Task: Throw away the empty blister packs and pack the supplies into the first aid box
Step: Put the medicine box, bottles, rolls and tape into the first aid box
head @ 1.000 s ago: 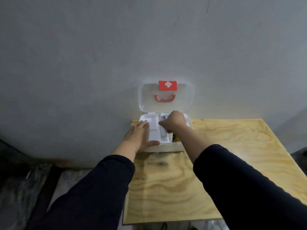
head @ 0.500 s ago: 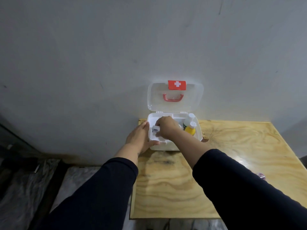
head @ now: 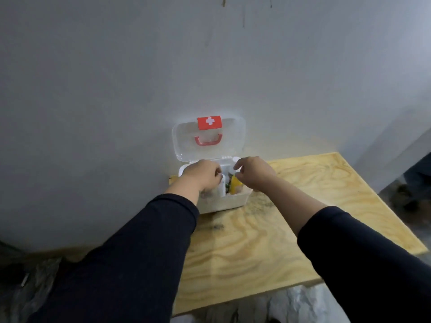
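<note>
The white first aid box [head: 224, 202] stands open at the table's back left corner. Its clear lid [head: 210, 138], with a red cross label and red handle, leans on the wall. Inside I see a yellow bottle [head: 235, 186] on the right and a white insert tray [head: 222, 186] tilted up beside it. My left hand [head: 201, 176] is over the box's left half, fingers curled on the tray's edge. My right hand [head: 253, 170] hovers over the right back part with its fingers bent down; what it touches is hidden.
The plywood table [head: 268, 241] reaches right and toward me, with its edges close on the left and front. A grey wall [head: 163, 78] stands right behind the box. Dark floor and crumpled plastic [head: 303, 304] lie below the table's front edge.
My right hand has moved from the box's left part to its right back side. My left hand has moved from the box's outer left wall to inside it. The tray now stands tilted.
</note>
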`<state>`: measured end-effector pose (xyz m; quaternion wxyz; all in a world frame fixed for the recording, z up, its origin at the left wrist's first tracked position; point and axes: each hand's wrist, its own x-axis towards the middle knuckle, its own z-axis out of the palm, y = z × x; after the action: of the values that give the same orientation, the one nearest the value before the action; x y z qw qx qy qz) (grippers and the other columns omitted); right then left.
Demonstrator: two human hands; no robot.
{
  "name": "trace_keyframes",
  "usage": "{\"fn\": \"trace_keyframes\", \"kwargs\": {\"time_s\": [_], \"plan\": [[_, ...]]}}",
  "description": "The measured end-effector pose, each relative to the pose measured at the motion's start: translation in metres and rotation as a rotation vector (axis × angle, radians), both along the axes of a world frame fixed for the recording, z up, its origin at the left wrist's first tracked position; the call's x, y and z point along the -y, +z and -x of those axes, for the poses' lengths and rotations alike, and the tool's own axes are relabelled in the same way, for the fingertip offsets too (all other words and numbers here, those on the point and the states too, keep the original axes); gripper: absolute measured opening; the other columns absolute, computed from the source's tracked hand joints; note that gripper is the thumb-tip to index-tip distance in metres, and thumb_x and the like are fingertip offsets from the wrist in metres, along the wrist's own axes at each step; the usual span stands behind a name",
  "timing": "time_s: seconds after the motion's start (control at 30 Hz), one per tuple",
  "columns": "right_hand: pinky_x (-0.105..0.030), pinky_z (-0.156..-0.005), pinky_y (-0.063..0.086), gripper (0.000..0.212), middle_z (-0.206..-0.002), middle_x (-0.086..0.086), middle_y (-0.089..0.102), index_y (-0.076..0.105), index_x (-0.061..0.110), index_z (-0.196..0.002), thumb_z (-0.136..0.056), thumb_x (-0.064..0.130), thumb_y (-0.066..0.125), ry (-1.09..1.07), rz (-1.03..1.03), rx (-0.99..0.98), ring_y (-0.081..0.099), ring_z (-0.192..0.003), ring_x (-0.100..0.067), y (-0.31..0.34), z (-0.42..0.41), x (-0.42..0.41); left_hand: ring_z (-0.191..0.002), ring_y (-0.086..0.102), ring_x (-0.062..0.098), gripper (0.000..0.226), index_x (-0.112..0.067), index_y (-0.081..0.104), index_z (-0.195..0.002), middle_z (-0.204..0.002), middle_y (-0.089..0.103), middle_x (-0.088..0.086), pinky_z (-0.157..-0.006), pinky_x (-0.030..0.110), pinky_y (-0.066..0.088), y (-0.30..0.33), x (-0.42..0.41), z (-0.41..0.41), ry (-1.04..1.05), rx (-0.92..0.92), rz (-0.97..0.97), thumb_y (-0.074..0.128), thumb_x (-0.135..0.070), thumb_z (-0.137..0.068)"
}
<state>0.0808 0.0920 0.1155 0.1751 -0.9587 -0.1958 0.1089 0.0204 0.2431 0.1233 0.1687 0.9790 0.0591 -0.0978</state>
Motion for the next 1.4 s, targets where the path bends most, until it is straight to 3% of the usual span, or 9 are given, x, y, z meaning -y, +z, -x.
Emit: {"fn": "trace_keyframes", "kwargs": {"time_s": [0.1, 0.27, 0.6, 0.73, 0.97, 1.13, 1.3, 1.4], "plan": [[-0.028, -0.073, 0.05, 0.027, -0.112, 0.0, 0.07, 0.065, 0.026, -0.113, -0.088, 0.027, 0.055, -0.098, 0.053, -0.006, 0.066, -0.102, -0.022, 0.005, -0.005, 0.05, -0.096, 0.059, 0.024, 0.027, -0.023, 0.065, -0.112, -0.114, 0.065, 0.003, -0.078, 0.033, 0.048, 0.008, 0.049, -0.024, -0.144, -0.022, -0.014, 0.047, -0.032, -0.093], [-0.036, -0.088, 0.055, 0.03, -0.121, -0.001, 0.065, 0.064, 0.025, -0.117, -0.089, 0.025, 0.054, -0.281, 0.122, -0.054, 0.061, -0.109, -0.022, 0.001, -0.005, 0.14, -0.106, 0.06, 0.023, 0.032, -0.021, 0.062, -0.12, -0.122, 0.064, 0.001, -0.092, 0.039, 0.051, -0.004, 0.135, -0.048, -0.341, -0.089, 0.044, 0.048, -0.032, -0.094], [-0.029, -0.085, 0.05, 0.037, -0.127, -0.004, 0.062, 0.063, 0.021, -0.122, -0.087, 0.012, 0.059, -0.551, 0.169, -0.193, 0.061, -0.112, -0.024, -0.057, 0.008, 0.264, -0.114, 0.058, 0.025, 0.036, -0.017, 0.058, -0.127, -0.13, 0.06, 0.006, -0.092, 0.034, 0.049, -0.061, 0.233, -0.065, -0.52, -0.241, 0.05, 0.047, -0.031, -0.095], [-0.031, -0.092, 0.049, 0.041, -0.129, -0.007, 0.06, 0.061, 0.017, -0.125, -0.084, 0.017, 0.063, -0.593, 0.133, -0.235, 0.058, -0.117, -0.025, -0.089, 0.014, 0.279, -0.113, 0.059, 0.026, 0.037, -0.015, 0.058, -0.128, -0.129, 0.061, 0.007, -0.089, 0.033, 0.049, -0.082, 0.239, -0.071, -0.525, -0.321, 0.04, 0.049, -0.03, -0.095], [-0.029, -0.082, 0.05, 0.025, -0.113, -0.012, 0.066, 0.068, 0.006, -0.108, -0.088, 0.009, 0.054, -0.647, 0.091, -0.228, 0.062, -0.104, -0.029, -0.11, 0.008, 0.283, -0.111, 0.059, 0.025, 0.038, -0.018, 0.058, -0.128, -0.128, 0.061, 0.004, -0.092, 0.036, 0.051, -0.098, 0.24, -0.074, -0.498, -0.36, 0.022, 0.049, -0.033, -0.094], [-0.031, -0.089, 0.048, 0.037, -0.127, -0.01, 0.061, 0.065, 0.013, -0.12, -0.084, 0.012, 0.058, -0.568, 0.012, -0.191, 0.059, -0.115, -0.028, -0.093, -0.009, 0.269, -0.11, 0.06, 0.025, 0.037, -0.017, 0.058, -0.127, -0.126, 0.063, 0.005, -0.093, 0.037, 0.052, -0.097, 0.243, -0.074, -0.498, -0.35, 0.022, 0.049, -0.032, -0.095], [-0.03, -0.085, 0.05, 0.034, -0.119, -0.009, 0.067, 0.068, 0.017, -0.116, -0.087, 0.013, 0.052, -0.509, 0.028, -0.174, 0.063, -0.107, -0.028, -0.102, -0.003, 0.252, -0.111, 0.059, 0.025, 0.037, -0.019, 0.057, -0.129, -0.126, 0.062, 0.003, -0.085, 0.032, 0.05, -0.096, 0.242, -0.07, -0.492, -0.339, 0.005, 0.048, -0.031, -0.095], [-0.031, -0.084, 0.049, 0.033, -0.119, -0.01, 0.067, 0.07, 0.018, -0.115, -0.089, 0.013, 0.05, -0.498, 0.055, -0.15, 0.063, -0.106, -0.029, -0.104, 0.0, 0.249, -0.111, 0.06, 0.025, 0.037, -0.017, 0.057, -0.129, -0.126, 0.063, 0.004, -0.089, 0.035, 0.052, -0.095, 0.237, -0.068, -0.476, -0.339, 0.013, 0.047, -0.029, -0.096]]}}
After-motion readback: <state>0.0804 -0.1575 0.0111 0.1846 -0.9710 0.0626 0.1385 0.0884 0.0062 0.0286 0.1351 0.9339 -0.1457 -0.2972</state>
